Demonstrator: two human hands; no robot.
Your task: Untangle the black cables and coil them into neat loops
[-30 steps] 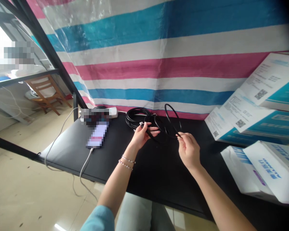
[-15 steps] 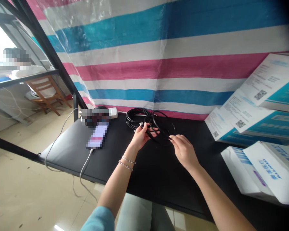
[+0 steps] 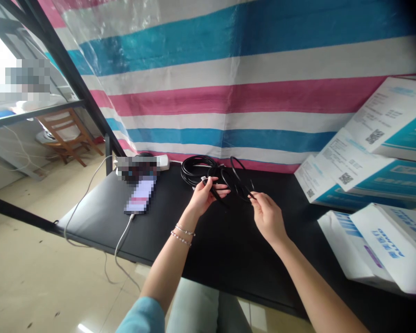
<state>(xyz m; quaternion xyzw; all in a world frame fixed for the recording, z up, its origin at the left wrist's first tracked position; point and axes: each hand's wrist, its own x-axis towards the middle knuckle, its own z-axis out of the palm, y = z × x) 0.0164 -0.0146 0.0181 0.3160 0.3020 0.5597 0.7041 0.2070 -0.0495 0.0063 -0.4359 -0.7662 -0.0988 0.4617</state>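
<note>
A black cable (image 3: 233,181) runs in loose loops between my hands above the black tabletop (image 3: 222,240). My left hand (image 3: 205,194) grips part of it between thumb and fingers, and a small pale piece shows at the thumb. With fingertips pinched together, my right hand (image 3: 266,213) holds another stretch of the same cable to the right. Behind my left hand lies a coiled black cable (image 3: 194,171) by the striped sheet. Whether the coil and the held loops are one cable, I cannot tell.
White and blue boxes (image 3: 353,178) are stacked at the right, with more white boxes (image 3: 384,245) nearer. A phone (image 3: 141,195) with a charging lead (image 3: 123,236) and a white power strip (image 3: 163,162) lie left. Behind hangs a striped sheet (image 3: 225,99). A person sits far left.
My right hand has moved slightly to the right, drawing the cable loops with it and spreading them. My left hand stays nearly in place, still gripping the cable.
</note>
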